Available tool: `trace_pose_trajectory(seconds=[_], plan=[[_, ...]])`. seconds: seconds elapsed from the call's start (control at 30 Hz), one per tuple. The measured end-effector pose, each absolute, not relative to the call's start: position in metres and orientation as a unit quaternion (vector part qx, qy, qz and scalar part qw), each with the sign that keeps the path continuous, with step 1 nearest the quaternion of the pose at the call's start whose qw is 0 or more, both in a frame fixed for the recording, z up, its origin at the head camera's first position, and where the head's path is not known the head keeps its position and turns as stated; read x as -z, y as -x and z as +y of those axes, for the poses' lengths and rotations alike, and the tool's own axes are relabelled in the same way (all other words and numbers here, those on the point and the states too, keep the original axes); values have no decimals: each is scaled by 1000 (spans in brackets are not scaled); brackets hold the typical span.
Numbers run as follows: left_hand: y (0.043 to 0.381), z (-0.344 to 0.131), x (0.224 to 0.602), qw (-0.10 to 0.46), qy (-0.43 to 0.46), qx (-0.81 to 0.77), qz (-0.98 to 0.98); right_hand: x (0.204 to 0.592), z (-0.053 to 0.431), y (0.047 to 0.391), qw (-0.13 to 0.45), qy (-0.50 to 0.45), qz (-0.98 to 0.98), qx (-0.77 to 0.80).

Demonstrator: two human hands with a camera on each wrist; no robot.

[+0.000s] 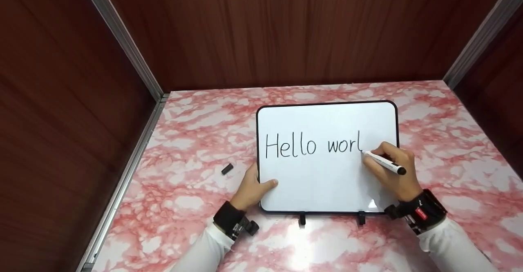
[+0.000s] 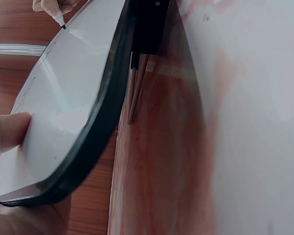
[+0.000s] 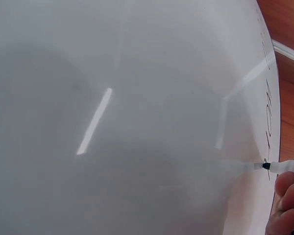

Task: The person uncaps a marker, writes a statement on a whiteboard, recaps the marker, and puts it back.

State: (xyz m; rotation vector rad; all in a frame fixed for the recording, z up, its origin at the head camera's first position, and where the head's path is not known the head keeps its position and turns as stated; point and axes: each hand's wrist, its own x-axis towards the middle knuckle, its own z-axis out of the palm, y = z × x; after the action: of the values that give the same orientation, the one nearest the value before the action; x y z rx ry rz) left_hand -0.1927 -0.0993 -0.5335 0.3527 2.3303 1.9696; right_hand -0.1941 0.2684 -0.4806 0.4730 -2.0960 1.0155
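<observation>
A whiteboard point(image 1: 318, 186) with a black frame stands on the table, bearing the black handwriting "Hello worl". My left hand point(image 1: 250, 188) grips its lower left edge, the thumb lying over the front face; the left wrist view shows fingers point(image 2: 29, 220) at the frame's side. Between the fingers and thumb of my right hand point(image 1: 396, 170) is a white marker point(image 1: 384, 161) with a black end. Its black tip is at the foot of the letter "l" in the head view, and at the board's surface in the right wrist view.
A loose black marker cap point(image 1: 227, 168) lies on the red-and-white marbled table point(image 1: 184, 223), left of the board. Two black feet point(image 1: 302, 219) stick out below the board's bottom edge. Brown wood-grain panels point(image 1: 286, 31) enclose the table at the back and sides.
</observation>
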Motion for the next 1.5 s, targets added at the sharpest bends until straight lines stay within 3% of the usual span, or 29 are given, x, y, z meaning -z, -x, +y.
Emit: trace_pose_trajectory(seconds=[0.67, 1.5], plan=[[193, -99, 534, 26, -128, -640, 757, 480, 271, 192, 364, -182, -818, -405], [193, -99, 534, 34, -115, -641, 758, 474, 283, 200, 396, -168, -805, -408]])
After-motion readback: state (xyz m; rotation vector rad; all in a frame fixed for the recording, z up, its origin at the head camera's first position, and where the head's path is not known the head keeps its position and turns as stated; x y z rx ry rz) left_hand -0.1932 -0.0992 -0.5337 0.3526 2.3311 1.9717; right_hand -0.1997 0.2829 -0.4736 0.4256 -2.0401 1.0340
